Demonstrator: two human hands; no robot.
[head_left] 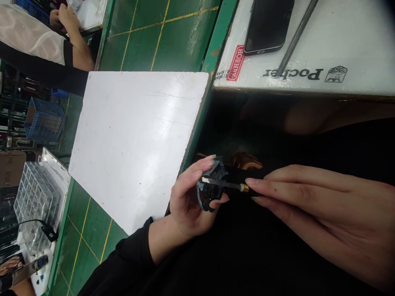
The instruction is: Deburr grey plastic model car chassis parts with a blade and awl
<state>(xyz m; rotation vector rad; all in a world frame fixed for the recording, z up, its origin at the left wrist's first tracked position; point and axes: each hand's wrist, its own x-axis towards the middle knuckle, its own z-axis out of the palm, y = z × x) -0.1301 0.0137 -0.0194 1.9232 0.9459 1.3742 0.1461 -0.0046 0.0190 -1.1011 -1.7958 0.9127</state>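
Note:
My left hand (193, 195) is closed around a small dark part (216, 174) with an irregular, black to grey-blue body and a thin curved strip at its lower side. Between the thumb and finger of my right hand (302, 201) is a thin stick-like tool (225, 183), pinched near its brass-coloured collar. Its narrow pale shaft lies across the dark part, and its whitish tip is close to my left fingers. Whether that tip touches the part, I cannot tell. Both hands are above my dark clothing, beside the table edge.
A white board (138, 144) lies on the green table (145, 45). On a white printed box (348, 45) rest a phone (268, 24) and a grey rod (298, 37). Another person's arm (78, 45) is at the upper left. Clear divided trays (37, 197) stand at the lower left.

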